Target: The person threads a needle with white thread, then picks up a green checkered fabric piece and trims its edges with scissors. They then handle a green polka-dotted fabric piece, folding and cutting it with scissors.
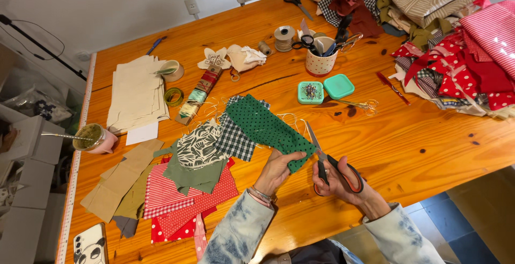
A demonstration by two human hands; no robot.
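The green dotted fabric strip [266, 127] is lying near the table's [407, 146] front edge, its near end being pinched by the left hand [277, 170]. The right hand [339, 181] is gripping scissors [328, 159], blades parted just beside the strip. Fabric scraps [188, 183] are lying towards the front left corner.

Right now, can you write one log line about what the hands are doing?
left hand: holds green dotted fabric | right hand: holds scissors, blades beside fabric edge | table: wooden
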